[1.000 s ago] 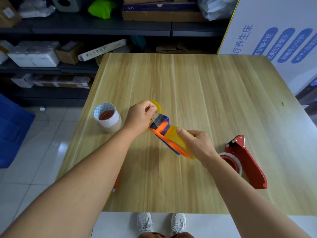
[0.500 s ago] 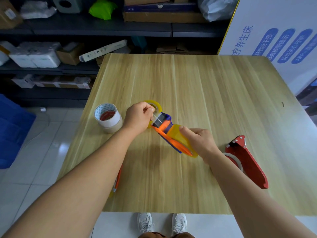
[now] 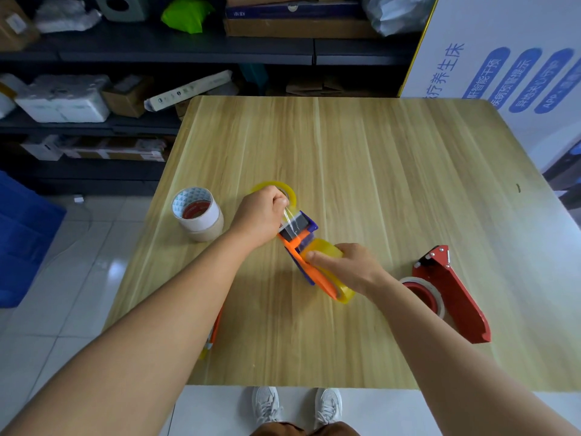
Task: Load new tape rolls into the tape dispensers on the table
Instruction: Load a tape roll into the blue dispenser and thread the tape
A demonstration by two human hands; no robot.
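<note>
orange dispenser (image 3: 306, 247): yellow roll (image 3: 325, 251) seated, right hand (image 3: 345, 265) gripping it | left hand (image 3: 261, 215) pinching tape end (image 3: 288, 215) over head | red dispenser (image 3: 449, 291) at 3 o'clock loaded | white rolls (image 3: 196, 212) at 9 o'clock unused

Bare table (image 3: 361, 158) beyond stacked rolls (image 3: 197, 213)

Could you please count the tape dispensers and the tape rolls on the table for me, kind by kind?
Tape dispensers: 2, the orange and blue dispenser and the red dispenser.
Tape rolls: 5, the yellow roll in the orange and blue dispenser, the white roll in the red dispenser, the loose yellow roll, and two stacked rolls.
Total: 7.
</note>
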